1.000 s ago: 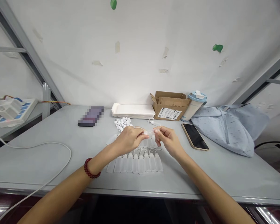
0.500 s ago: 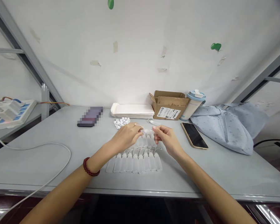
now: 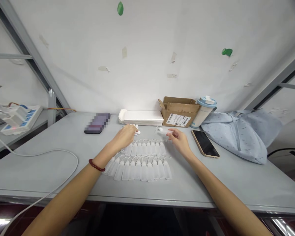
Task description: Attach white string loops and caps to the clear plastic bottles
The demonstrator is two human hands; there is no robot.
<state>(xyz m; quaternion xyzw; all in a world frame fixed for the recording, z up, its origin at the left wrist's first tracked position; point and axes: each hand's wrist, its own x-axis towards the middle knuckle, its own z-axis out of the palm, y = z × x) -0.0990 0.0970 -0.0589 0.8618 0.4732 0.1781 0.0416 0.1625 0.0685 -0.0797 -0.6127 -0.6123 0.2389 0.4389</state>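
Note:
My left hand [image 3: 125, 136] is over a small pile of white caps [image 3: 137, 132] toward the back of the table. Its fingers are curled down into the pile, and whatever they pinch is hidden. At the right, my right hand [image 3: 179, 140] has thumb and fingers closed on the near end of a small translucent squeeze bottle [image 3: 164, 130], whose white top and thin cord point left. Between my forearms, several similar bottles lie in two rows, a back row [image 3: 145, 149] and a front row [image 3: 144, 171], each with a cord at its top.
Behind the hands are a stack of white sleeves [image 3: 141, 116], an open cardboard box [image 3: 179, 113] and a lidded cup [image 3: 203, 113]. A phone [image 3: 205, 143] and a blue cloth bag [image 3: 236, 137] lie right. Another phone [image 3: 97, 124] and a white cable [image 3: 51, 151] are left.
My hands were together over the back row, with a small bottle part between them. They have parted: the left moved to the caps, the right to the bottle by the box.

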